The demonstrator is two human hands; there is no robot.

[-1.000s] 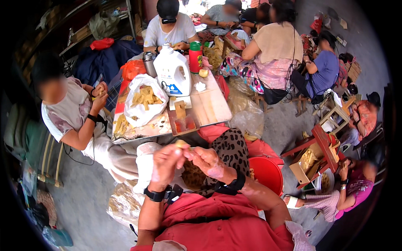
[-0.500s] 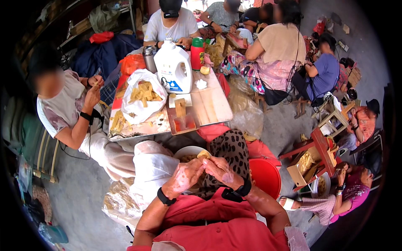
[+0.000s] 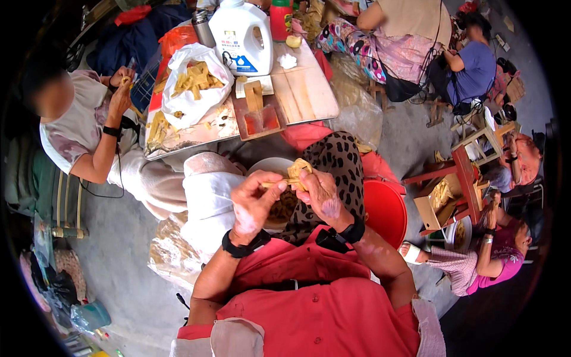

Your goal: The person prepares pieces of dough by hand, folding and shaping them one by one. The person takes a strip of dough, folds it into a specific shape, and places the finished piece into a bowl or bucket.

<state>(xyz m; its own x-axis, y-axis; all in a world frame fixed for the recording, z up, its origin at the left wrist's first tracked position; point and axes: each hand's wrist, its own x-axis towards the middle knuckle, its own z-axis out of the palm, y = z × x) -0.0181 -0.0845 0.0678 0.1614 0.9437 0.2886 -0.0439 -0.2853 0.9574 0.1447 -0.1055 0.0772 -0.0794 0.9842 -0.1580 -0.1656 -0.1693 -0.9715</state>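
A pale yellow strip (image 3: 300, 170), folded or knotted and looking like tofu skin, is held between both hands over my lap. My left hand (image 3: 254, 199) pinches its narrow end between thumb and fingers. My right hand (image 3: 321, 195) grips the wider, looped part. Directly below is a white bowl (image 3: 269, 165) holding several similar yellowish pieces, partly hidden by my hands. Ahead on the table, a white plastic bag (image 3: 221, 74) is filled with more yellow strips (image 3: 195, 80). Beside it, a small wooden holder (image 3: 254, 125) has one strip-like piece standing up.
The table (image 3: 315, 95) also carries a white jug (image 3: 241, 38), a red flask (image 3: 279, 24) and a steel flask (image 3: 203, 28). A red bucket (image 3: 392, 211) stands right of my knee. One person (image 3: 89, 128) sits at left; others sit at right, near a wooden stool (image 3: 461, 184).
My view has tilted down, raising the table in the picture. My hands have moved slightly apart and turned, showing more of the yellow strip between them.
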